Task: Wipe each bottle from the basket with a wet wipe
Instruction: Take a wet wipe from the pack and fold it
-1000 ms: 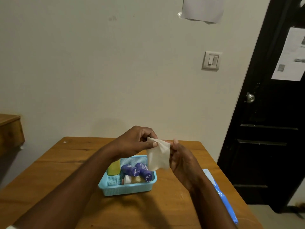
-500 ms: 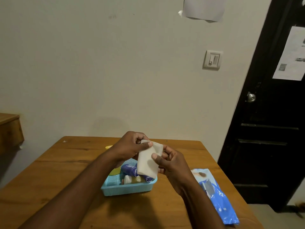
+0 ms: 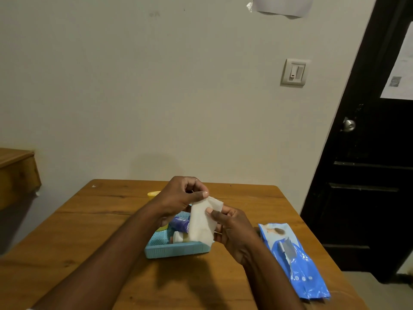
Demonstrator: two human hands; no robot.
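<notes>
Low in the centre of the frame, two bare forearms reach in over a wooden table (image 3: 93,238). At lower right a blue wipes pack (image 3: 295,260) lies flat on the table, just right of the right wrist. The right hand (image 3: 232,229) pinches a white wipe (image 3: 201,222) between thumb and fingers along its right edge; a ring shows on one finger. The left hand (image 3: 181,195), slightly higher and to the left, pinches the top of the same wipe with thumb against fingers. The wipe hangs between the hands as a folded strip, held in the air in front of the basket (image 3: 176,250).

The light blue basket sits on the table in the lower centre, partly hidden by the wipe and hands. Inside it lies a purple bottle (image 3: 180,224) on its side, and nearer the camera a small bottle with a white cap (image 3: 178,237). A bit of green shows at the basket's left under the left wrist; what it is cannot be told. A yellow object (image 3: 153,193) peeks out behind the left hand.

Farther back is a plain wall with a light switch (image 3: 293,72) at upper right, a sheet of paper (image 3: 283,6) taped at the top edge, and a black door (image 3: 368,164) with a round knob (image 3: 348,125) on the right. A wooden ledge (image 3: 15,171) juts in at the left edge.
</notes>
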